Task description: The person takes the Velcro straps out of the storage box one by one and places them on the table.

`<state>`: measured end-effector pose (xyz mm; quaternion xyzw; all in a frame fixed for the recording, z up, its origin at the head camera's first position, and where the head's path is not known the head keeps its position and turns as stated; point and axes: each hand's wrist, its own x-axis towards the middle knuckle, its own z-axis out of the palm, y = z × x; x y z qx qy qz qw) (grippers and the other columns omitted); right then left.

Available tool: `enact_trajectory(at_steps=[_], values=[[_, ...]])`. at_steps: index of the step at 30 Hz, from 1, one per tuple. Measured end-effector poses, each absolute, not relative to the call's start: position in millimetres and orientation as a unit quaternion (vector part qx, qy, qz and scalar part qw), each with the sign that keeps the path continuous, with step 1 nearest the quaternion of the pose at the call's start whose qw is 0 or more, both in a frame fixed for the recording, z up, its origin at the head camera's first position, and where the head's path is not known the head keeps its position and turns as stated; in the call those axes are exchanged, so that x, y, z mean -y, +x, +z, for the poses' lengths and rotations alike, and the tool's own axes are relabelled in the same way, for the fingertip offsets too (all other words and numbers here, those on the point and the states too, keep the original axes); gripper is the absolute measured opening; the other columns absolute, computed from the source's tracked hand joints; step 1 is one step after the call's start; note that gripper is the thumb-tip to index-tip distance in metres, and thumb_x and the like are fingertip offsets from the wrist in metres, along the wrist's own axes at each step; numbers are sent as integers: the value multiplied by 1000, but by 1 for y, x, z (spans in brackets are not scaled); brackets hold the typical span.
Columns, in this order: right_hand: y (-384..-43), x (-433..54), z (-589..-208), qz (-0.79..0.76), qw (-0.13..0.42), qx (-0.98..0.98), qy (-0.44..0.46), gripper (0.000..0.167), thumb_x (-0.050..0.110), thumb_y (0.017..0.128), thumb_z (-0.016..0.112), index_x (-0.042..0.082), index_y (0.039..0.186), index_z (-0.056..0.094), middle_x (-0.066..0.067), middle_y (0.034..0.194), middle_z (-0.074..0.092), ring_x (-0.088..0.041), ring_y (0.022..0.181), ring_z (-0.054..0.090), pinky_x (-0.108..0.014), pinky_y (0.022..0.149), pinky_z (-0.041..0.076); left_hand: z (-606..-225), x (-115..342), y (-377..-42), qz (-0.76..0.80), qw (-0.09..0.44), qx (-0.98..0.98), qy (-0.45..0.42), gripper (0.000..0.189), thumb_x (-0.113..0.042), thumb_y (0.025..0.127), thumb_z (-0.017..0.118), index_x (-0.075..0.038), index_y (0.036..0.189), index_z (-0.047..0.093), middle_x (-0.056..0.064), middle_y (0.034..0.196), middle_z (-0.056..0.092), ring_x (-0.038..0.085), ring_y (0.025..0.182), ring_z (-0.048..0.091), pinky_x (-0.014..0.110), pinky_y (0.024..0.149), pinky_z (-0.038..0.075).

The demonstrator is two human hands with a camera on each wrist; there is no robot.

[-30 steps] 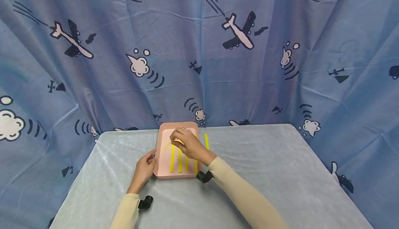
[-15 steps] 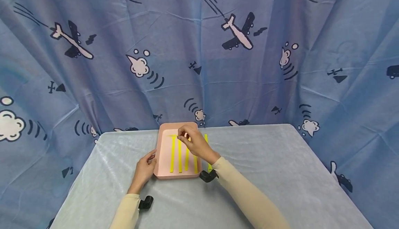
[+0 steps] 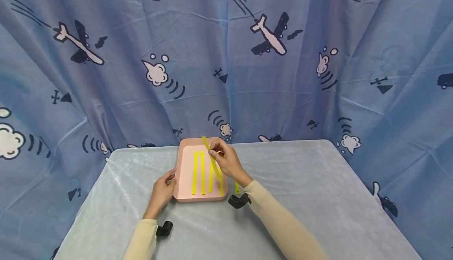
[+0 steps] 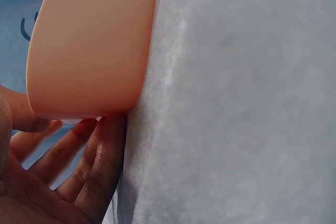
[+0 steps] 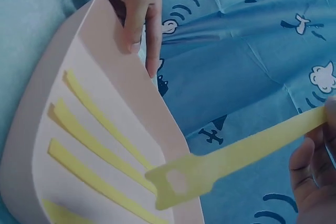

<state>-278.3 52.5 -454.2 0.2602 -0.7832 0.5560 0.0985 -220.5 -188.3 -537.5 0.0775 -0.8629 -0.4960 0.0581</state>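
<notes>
A yellow strap (image 5: pixel 247 148) is pinched tight in the R hand (image 3: pixel 229 161) over the tray (image 3: pixel 185 173), long axis slanted vs. flat strips (image 3: pixel 203 173) below, slotted end twd. wearer, tray rim being gripped by the L hand (image 3: pixel 163 191), farther off.

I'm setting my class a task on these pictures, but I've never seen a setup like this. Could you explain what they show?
No robot arm here: a person works bare-handed. The head picture looks forward and down from a camera worn on the head; the other two come from cameras worn on the wrists.

On the cloth-covered table stands a pink tray with four yellow strips in it. Another strip lies beside it, partly hidden by the right arm.

The left hand holds the tray's edge. The right hand pinches a yellow strip with a slotted end.
</notes>
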Motion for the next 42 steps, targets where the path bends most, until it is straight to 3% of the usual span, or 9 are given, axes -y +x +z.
enact_trajectory(at_steps=[8, 12, 20, 26, 34, 42], values=[[-256, -60, -432, 593, 63, 772, 219, 23, 3, 97, 59, -8, 116, 54, -22, 101, 58, -21, 87, 57, -16, 69, 47, -538, 189, -219, -494, 55, 865, 74, 43, -13, 99, 53, -11, 142, 54, 21, 130, 63, 32, 112, 65, 42, 89, 54], [-253, -64, -434, 596, 72, 772, 207, 26, 3, 96, 60, -7, 120, 55, -20, 101, 59, -18, 88, 58, -17, 73, 49, -540, 189, -217, -493, 52, 865, 82, 43, -13, 99, 53, -12, 142, 54, 20, 130, 64, 31, 110, 65, 41, 87, 55], [-256, -79, -446, 630, 47, 762, 146, 26, 3, 96, 60, -4, 121, 57, -17, 99, 58, -16, 80, 55, -18, 63, 47, -540, 188, -218, -492, 48, 865, 89, 44, -15, 99, 52, -13, 143, 53, 19, 132, 63, 31, 112, 64, 44, 90, 54], [-273, -94, -477, 649, 36, 749, 124, 29, 9, 96, 62, -1, 122, 57, -17, 100, 60, -13, 77, 54, -23, 64, 47, -538, 187, -219, -496, 46, 862, 88, 44, -15, 100, 51, -13, 144, 52, 20, 133, 61, 33, 118, 62, 46, 95, 52], [-281, -109, -493, 649, 52, 754, 88, 24, 11, 96, 62, 4, 118, 58, -11, 94, 59, -11, 69, 52, -22, 60, 44, -535, 184, -220, -503, 49, 859, 80, 44, -14, 100, 51, -12, 143, 52, 21, 133, 61, 34, 119, 62, 47, 95, 52], [-285, -118, -500, 648, 29, 760, 27, 25, 12, 96, 64, 8, 120, 59, -8, 98, 61, -13, 75, 56, -25, 63, 49, -535, 186, -219, -501, 49, 860, 89, 43, -13, 100, 52, -13, 143, 53, 21, 134, 61, 34, 119, 61, 47, 96, 51]])
